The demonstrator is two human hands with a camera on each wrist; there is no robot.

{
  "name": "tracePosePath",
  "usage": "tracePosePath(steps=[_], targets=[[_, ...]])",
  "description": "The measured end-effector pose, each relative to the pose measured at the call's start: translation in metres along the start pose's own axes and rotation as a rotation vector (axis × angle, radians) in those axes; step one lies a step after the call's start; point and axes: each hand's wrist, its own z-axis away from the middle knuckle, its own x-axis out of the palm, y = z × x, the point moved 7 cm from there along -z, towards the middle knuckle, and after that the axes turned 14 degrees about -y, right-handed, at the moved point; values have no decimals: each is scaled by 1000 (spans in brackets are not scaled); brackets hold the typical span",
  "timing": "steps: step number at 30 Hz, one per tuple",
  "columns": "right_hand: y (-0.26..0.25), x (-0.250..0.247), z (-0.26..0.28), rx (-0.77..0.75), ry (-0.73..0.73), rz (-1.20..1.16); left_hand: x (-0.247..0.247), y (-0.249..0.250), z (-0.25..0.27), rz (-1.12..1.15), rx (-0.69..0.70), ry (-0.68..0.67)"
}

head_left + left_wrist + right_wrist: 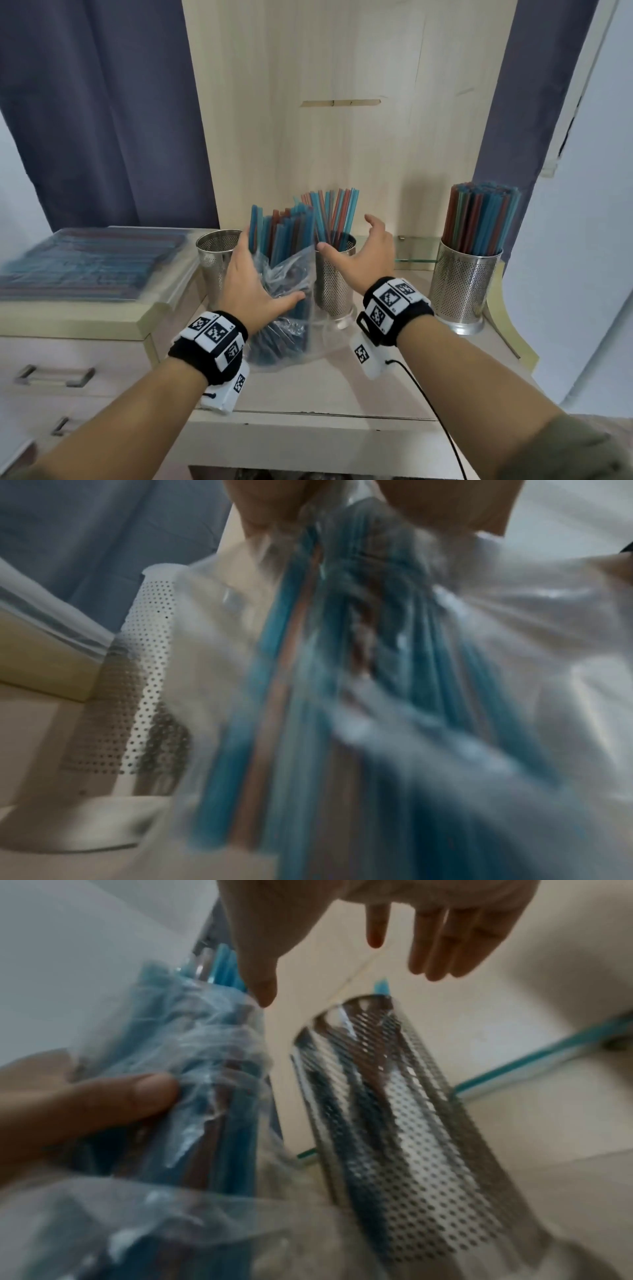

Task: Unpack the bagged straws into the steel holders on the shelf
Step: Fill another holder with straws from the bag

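A clear plastic bag of blue and red straws (284,291) stands upright on the shelf, straw tips poking out of its top. My left hand (260,274) grips it at mid-height, thumb in front, fingers behind. The left wrist view shows the bag (377,669) blurred. My right hand (356,241) is open beside the middle steel holder (334,284), which holds some straws. In the right wrist view its thumb (263,993) is at the bag's top edge (205,1056). The left holder (215,253) looks empty. The right holder (466,284) is packed full.
Flat packs of bagged straws (92,263) lie on the higher cabinet top at left, above drawers (51,377). A small glass shelf (414,251) sits between the middle and right holders. A wooden back panel (342,120) closes the shelf behind.
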Motion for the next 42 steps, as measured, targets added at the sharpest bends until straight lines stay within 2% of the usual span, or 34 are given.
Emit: tracePosePath(steps=[2,4,7,10,14,19,21,23,25,27,29,30,32,34,37,42], targets=[[14,10,-10,81,-145,-37,2,-4,-6,-26,-10,13],[18,19,-15,81,-289,-162,4,-7,-9,-38,-22,48],[23,24,-17,80,-376,-180,9,-9,-13,-32,-32,97],[29,16,-16,87,-337,-162,16,-5,-15,12,-9,125],[42,-19,-8,91,-254,-140,16,-18,-17,88,29,227],[72,-58,-2,127,-179,-95,28,-26,-29,55,1,121],[75,-65,0,139,-174,-9,31,-29,-32,42,-8,114],[57,-70,6,47,-56,178,32,-32,-34,46,-32,109],[14,-68,21,-194,64,314,32,-35,-34,58,-37,101],[-30,-50,32,-399,-18,319,31,-33,-32,59,-30,97],[-54,-23,30,-439,-218,263,32,-32,-31,63,-21,91],[-58,-10,23,-398,-305,203,33,-33,-32,77,-21,84],[-55,11,3,-219,-467,17,33,-32,-32,109,-8,59],[-48,26,-14,-104,-576,-184,35,-32,-33,154,12,33],[-45,34,-32,-139,-577,-284,37,-33,-32,105,-19,0],[-46,39,-33,-236,-471,-265,39,-31,-30,63,-28,-8]])
